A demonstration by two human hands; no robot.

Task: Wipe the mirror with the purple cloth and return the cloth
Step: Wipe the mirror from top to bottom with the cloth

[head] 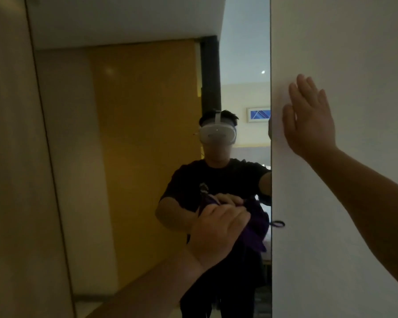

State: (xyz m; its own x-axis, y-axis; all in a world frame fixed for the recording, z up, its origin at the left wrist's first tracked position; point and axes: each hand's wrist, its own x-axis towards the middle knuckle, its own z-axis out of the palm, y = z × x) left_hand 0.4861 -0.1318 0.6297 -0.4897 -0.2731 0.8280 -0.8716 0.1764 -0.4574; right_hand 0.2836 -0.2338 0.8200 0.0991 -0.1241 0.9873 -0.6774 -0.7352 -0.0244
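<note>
Bunched in the left hand, the purple cloth is pressed against the mirror near its right edge, so the glass can be rubbed; further right, the right hand is spread flat and empty on the white wall, seemingly as a brace

**Figure: Pose of my two hands and forearms**

My bare left hand reaches forward from the lower centre, forearm rising diagonally, knuckles toward the camera, fingers curled tight around a bunched purple cloth and pressing it forward. My bare right hand is raised higher at the right, forearm entering from the lower right edge. Its palm lies flat, fingers extended upward and slightly spread, thumb out to the left, gripping nothing.
</note>
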